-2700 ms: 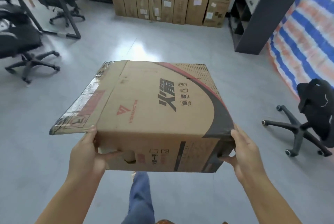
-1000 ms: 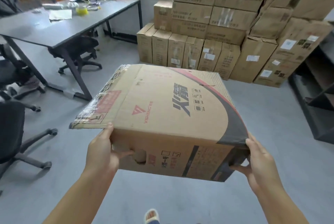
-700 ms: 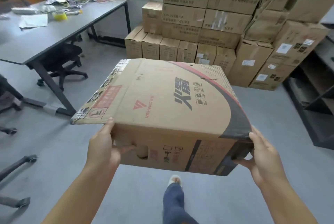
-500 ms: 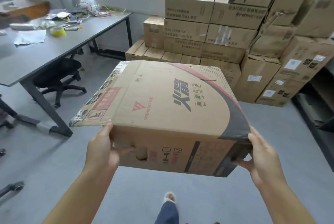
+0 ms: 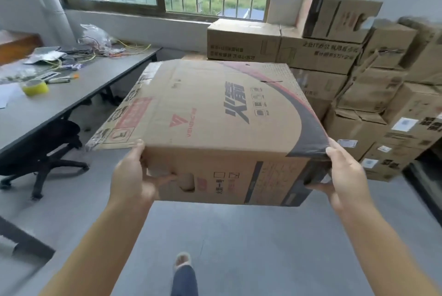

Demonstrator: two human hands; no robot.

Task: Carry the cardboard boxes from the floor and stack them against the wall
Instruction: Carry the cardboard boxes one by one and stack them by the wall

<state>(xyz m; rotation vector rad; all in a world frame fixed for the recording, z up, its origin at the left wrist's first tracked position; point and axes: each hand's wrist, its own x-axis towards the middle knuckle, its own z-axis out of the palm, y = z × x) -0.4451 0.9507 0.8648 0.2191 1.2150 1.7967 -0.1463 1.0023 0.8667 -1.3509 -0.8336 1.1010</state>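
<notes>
While your left hand point(image 5: 134, 176) and right hand point(image 5: 344, 176) grip the near corners of the cardboard box point(image 5: 215, 123), held in the air facing the stacked boxes point(image 5: 358, 85), note the loose left flap point(image 5: 124, 116): it may catch the counter point(image 5: 71, 94) and tip the load.

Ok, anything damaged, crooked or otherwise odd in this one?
Yes. On the carried box, held by the left hand and right hand, a loose flap juts out past the left side instead of lying shut. In the stack by the wall, the top box sits tilted, and one box looks crumpled.
</notes>
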